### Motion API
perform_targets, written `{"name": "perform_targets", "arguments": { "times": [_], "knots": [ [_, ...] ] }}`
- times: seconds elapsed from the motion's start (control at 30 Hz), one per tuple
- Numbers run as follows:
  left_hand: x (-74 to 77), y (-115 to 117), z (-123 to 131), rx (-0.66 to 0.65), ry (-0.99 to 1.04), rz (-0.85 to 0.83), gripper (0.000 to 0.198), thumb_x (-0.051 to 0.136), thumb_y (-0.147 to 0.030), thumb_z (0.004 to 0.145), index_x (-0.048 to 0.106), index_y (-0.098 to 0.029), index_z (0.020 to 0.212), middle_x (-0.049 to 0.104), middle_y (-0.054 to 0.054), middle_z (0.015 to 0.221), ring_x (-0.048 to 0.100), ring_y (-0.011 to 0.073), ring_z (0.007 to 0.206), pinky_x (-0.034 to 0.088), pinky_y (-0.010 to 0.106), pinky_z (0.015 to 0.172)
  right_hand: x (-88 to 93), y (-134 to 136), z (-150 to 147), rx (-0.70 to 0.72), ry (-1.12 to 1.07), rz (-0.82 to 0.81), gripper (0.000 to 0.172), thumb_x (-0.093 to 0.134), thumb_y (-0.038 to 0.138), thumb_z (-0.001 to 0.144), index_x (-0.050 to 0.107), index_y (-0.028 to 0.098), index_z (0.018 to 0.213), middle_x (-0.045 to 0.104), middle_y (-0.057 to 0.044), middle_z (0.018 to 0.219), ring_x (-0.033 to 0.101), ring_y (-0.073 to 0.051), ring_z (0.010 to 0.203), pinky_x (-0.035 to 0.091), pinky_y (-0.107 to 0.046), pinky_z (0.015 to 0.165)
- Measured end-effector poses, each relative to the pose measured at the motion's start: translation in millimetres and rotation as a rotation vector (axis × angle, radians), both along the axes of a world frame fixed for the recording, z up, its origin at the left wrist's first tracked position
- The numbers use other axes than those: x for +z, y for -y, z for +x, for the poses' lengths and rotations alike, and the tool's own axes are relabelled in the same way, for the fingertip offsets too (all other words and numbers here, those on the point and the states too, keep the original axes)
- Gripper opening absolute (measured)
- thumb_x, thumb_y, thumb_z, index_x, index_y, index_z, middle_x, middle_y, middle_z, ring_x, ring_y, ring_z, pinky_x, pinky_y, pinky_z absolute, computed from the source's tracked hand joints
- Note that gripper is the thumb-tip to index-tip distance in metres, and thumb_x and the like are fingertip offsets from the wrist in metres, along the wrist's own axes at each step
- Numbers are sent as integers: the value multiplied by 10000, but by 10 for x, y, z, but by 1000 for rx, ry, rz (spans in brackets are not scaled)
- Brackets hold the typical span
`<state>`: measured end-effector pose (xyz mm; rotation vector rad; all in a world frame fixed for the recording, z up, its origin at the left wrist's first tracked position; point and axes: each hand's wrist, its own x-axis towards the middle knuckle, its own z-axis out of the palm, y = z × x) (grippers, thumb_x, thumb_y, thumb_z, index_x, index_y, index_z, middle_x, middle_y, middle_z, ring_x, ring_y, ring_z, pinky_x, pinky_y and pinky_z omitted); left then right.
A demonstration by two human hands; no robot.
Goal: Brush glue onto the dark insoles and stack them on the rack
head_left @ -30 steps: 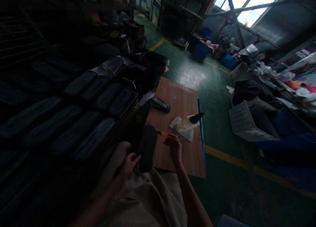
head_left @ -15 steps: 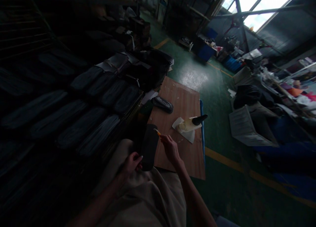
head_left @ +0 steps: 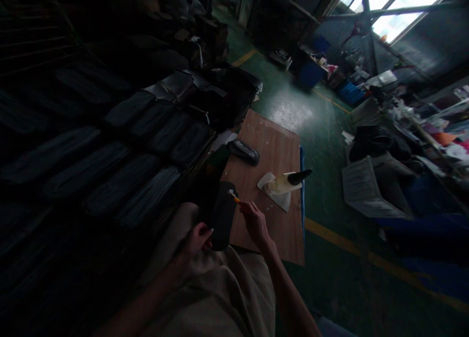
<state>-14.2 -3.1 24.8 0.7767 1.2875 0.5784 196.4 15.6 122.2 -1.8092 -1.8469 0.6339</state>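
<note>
A flat, dark oblong pad with rounded ends (head_left: pixel 224 217) lies over my lap at the left edge of a wooden board. My left hand (head_left: pixel 201 237) is closed on the pad's near left edge, thumb on top. In my right hand (head_left: pixel 253 219) is a small brush with a yellow handle (head_left: pixel 236 199). Its tip touches the far part of the pad, where a small white smear shows. A second dark oblong pad (head_left: pixel 243 152), with whitish streaks on top, rests farther up the board. To the right, a pale bottle with a black tapered end (head_left: pixel 284 184) lies on white paper.
The wooden board (head_left: pixel 271 132) reaches away from my knees. Rows of dark oblong pads with streaked tops (head_left: pixel 141 180) fill the left side. On the green floor to the right stand a pale bin (head_left: pixel 361 188) and cluttered heaps of material.
The brush tip now has a white smear under it on the pad's far part. Both hands keep their holds; the whole view has shifted slightly.
</note>
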Motion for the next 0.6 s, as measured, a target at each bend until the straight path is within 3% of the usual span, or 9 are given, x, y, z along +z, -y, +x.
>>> {"name": "perform_targets", "arguments": {
  "times": [0.27,0.6],
  "knots": [
    [-16,10,-3,32,10,-3,439,699,-551,603,509,-181,746,581,-36,539,556,120,395,358,190,345,-112,-248,28,11,87,16,240,421,226,957,613,236,1101,632,-44,984,628,-145,754,436,-214,617],
    [72,-19,-8,30,17,-9,414,700,-517,578,517,-179,731,574,-36,538,550,119,393,378,198,352,45,431,-44,43,16,-110,219,441,257,962,612,238,1098,629,-37,925,625,-137,723,445,-212,614]
  ]
}}
